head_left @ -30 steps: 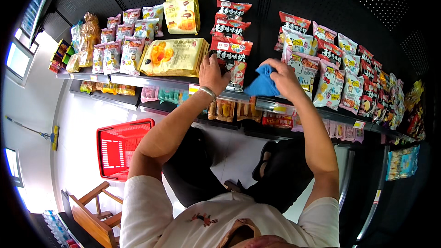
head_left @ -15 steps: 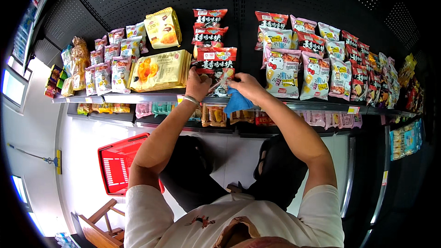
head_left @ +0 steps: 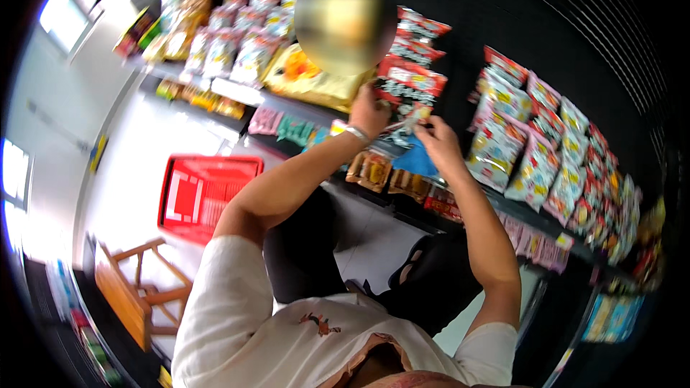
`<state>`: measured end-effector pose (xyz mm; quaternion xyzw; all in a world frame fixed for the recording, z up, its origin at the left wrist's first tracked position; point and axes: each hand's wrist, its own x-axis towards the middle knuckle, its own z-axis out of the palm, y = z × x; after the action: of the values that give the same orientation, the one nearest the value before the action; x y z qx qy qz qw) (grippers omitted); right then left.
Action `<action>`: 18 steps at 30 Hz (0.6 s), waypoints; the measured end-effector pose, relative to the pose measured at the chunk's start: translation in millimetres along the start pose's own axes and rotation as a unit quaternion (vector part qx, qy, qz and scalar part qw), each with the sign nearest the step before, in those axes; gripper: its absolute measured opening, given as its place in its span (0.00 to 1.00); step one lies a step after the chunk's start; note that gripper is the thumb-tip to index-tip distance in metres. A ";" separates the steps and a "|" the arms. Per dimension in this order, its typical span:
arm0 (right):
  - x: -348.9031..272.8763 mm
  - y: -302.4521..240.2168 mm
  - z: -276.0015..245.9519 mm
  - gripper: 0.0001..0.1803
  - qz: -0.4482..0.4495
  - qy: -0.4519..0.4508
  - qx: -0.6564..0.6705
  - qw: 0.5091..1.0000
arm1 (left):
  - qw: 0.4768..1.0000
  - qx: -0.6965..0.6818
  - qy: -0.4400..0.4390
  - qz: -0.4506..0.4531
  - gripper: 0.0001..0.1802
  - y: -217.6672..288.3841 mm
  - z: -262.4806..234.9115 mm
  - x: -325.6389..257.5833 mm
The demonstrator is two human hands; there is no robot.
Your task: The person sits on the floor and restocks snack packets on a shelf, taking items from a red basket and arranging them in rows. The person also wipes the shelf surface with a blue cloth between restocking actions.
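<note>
A red and black snack bag [head_left: 411,80] stands at the shelf front, at the head of a short row of matching bags. My left hand [head_left: 369,112] is closed on its lower left edge. At the bag's lower right corner is my right hand [head_left: 440,145], fingers closed in a pinch, with a blue cloth [head_left: 415,159] hanging from them over the shelf edge. Motion blur hides the exact fingertip contact. Left of my left hand lies a large yellow pastry pack [head_left: 309,80].
Several pink and white snack bags [head_left: 496,145] stand right of a gap. Packaged snacks [head_left: 370,169] fill the lower shelf. A red shopping basket [head_left: 208,197] and a wooden stool [head_left: 136,284] are on the floor at left. A round blurred patch covers part of the upper shelf.
The whole view has tilted and shifted, so the shelf now slopes down to the right. My hands stay at the same snack bag, and the blue cloth remains at my right hand.
</note>
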<state>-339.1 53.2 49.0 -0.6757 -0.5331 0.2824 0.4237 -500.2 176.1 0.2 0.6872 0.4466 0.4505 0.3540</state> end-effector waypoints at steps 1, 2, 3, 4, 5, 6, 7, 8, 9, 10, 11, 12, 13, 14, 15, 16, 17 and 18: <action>-2.2 -2.1 1.9 0.21 -0.014 0.007 -0.012 1.000 | 1.000 -0.005 -0.006 -0.029 0.32 21.2 -8.0 -2.0; -0.7 -1.8 1.8 0.21 -0.018 0.002 -0.042 0.999 | 0.999 0.013 0.037 0.008 0.32 25.7 -10.2 -2.7; 4.3 0.2 2.9 0.21 -0.025 -0.006 -0.070 0.997 | 0.995 0.038 0.082 0.042 0.32 26.7 -11.5 -0.6; 4.3 1.4 3.0 0.21 -0.031 -0.001 -0.041 0.999 | 0.997 0.008 0.081 0.015 0.32 31.2 -13.4 1.3; 1.6 -0.1 1.9 0.22 -0.032 0.007 -0.012 0.999 | 0.997 -0.016 0.056 -0.055 0.34 48.6 -20.7 -1.8; -0.6 -13.7 2.7 0.22 -0.046 -0.013 0.013 0.999 | 0.996 -0.026 0.078 -0.045 0.34 55.9 -26.5 -3.3; -3.7 -29.5 3.7 0.22 -0.056 -0.027 0.035 0.997 | 0.994 -0.037 0.092 -0.033 0.35 62.0 -33.1 -4.3; -6.7 -40.1 7.5 0.22 -0.074 -0.019 0.060 0.995 | 0.992 -0.059 0.102 -0.039 0.34 76.2 -44.1 -4.5; -7.8 -52.0 10.4 0.23 -0.092 -0.002 0.089 0.992 | 0.990 -0.081 0.106 -0.036 0.34 87.4 -53.4 -2.0; -10.8 -67.6 17.9 0.25 -0.093 -0.007 0.108 0.990 | 0.986 -0.077 0.149 0.012 0.33 85.3 -64.7 0.6; -11.5 -87.6 28.8 0.25 -0.120 -0.029 0.133 0.983 | 0.976 -0.076 0.191 0.067 0.33 86.9 -77.1 6.9; -11.9 -101.7 42.0 0.26 -0.140 -0.045 0.162 0.976 | 0.981 -0.106 0.161 0.033 0.32 101.0 -104.9 -4.9; -7.8 -114.0 53.2 0.27 -0.159 -0.062 0.190 0.967 | 0.966 -0.101 0.225 0.082 0.31 102.8 -123.6 -16.6; -3.5 -125.3 60.3 0.29 -0.127 -0.111 0.164 0.972 | 0.947 -0.023 0.288 0.142 0.31 96.3 -143.7 -28.0; -4.6 -146.0 79.2 0.29 -0.158 -0.152 0.166 0.961 | 0.914 0.066 0.349 0.197 0.31 83.6 -167.4 -38.7; -1.8 -157.2 94.0 0.28 -0.145 -0.208 0.165 0.953 | 0.921 0.027 0.330 0.204 0.31 73.7 -192.6 -51.0; 0.4 -168.5 113.7 0.26 -0.156 -0.225 0.176 0.946 | 0.928 -0.013 0.309 0.210 0.31 65.2 -216.4 -66.1; 8.5 -176.6 130.2 0.24 -0.114 -0.300 0.155 0.934 | 0.936 -0.019 0.316 0.157 0.31 59.3 -239.7 -85.1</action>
<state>-530.2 109.6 141.2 -0.4199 -0.6589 0.5008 0.3724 -723.6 96.1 109.5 0.5638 0.4136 0.7025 0.1325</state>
